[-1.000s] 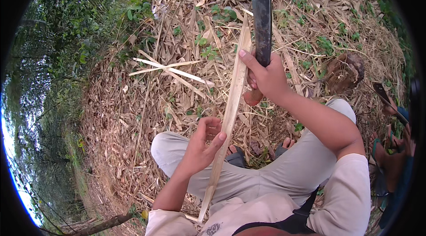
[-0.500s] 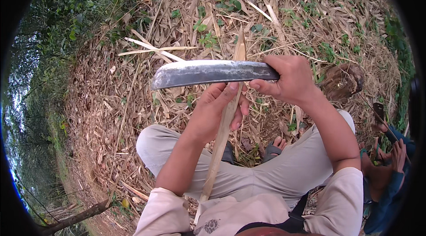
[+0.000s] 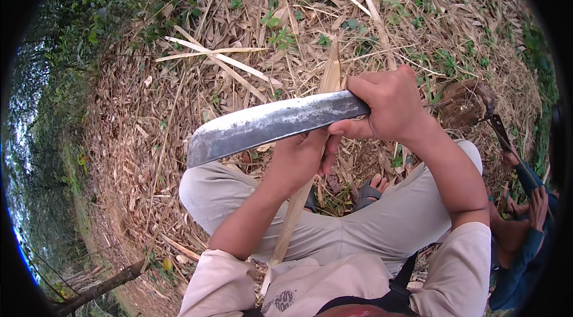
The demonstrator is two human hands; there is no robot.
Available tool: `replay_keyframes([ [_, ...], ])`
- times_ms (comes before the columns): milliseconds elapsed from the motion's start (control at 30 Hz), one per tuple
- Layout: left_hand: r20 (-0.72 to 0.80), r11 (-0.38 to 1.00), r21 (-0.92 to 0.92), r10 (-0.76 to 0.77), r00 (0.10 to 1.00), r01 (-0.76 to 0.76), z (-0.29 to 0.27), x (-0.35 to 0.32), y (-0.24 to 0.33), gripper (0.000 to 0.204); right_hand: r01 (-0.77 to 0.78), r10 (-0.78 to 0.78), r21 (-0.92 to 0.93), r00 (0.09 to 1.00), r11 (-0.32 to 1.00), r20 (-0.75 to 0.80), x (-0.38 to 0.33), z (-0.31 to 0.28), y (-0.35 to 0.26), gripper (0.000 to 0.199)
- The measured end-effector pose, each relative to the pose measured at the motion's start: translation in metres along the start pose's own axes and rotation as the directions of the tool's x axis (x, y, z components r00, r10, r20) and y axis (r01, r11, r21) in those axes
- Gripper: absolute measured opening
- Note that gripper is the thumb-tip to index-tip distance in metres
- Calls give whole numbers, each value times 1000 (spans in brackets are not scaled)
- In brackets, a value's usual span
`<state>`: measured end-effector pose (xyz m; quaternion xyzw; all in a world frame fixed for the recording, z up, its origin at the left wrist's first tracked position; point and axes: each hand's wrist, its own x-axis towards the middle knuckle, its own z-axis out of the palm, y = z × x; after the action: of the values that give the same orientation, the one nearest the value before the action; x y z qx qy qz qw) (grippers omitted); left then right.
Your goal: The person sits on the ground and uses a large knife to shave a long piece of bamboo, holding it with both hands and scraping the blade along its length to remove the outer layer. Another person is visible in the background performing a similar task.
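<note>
My right hand (image 3: 389, 104) is closed at the handle end of a machete (image 3: 271, 121), whose broad, dark, worn blade points left and tilts down toward its tip. Below the blade, my left hand (image 3: 299, 161) grips a pale split strip of bamboo or wood (image 3: 291, 221). The strip runs from my lap, under the blade, to a pointed far end. The blade crosses over the strip close to my right fingers and hides part of my left fingers. Whether the edge touches the strip I cannot tell.
Several pale split strips (image 3: 224, 54) lie crossed on the leaf litter at the far left. A cut log (image 3: 464, 104) rests to the right. Near it, another person's hand (image 3: 538, 206) holds a thin strip, with a dark blade (image 3: 497, 129) close by. My bent knees flank the work.
The machete has tilted, its tip swinging down and nearer to me, with more of the blade's face showing. My left hand, under it, is more covered by the blade.
</note>
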<state>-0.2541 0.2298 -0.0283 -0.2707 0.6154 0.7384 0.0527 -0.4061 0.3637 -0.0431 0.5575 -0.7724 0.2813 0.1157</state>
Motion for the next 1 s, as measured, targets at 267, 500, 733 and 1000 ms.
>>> replay_keyframes([
  [267,-43,993,100,73,996,-69,3,-4,-13,24,66,-70,-59,995,996,-65,2,6,-1,71],
  [500,28,991,-132,39,999,-35,3,6,-1,33,-46,37,-73,993,996,-113,-12,30,55,69],
  [733,36,951,-307,-9,999,20,-8,25,-3,32,-159,159,11,986,987,-42,-10,38,39,67],
  [1000,-7,974,-201,-105,994,101,9,18,-6,23,31,-31,12,998,999,48,6,12,15,69],
])
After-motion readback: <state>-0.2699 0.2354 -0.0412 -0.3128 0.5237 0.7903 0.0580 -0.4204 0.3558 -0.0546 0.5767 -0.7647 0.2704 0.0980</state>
